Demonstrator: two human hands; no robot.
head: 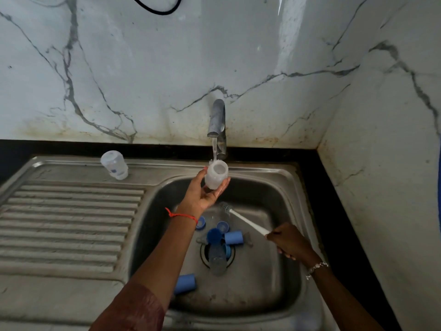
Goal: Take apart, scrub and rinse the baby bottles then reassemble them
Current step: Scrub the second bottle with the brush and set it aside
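A small clear bottle (216, 175) is cupped by the left hand (205, 193) under the running tap (216, 119); a bottle brush (245, 220) is gripped by the right hand (290, 241).

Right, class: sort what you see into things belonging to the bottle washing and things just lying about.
Job: bottle held by the left hand, brush held by the right hand, running tap, blue caps and second bottle in the sink, upturned bottle on the back ledge.
Lying about: black cable, draining board.
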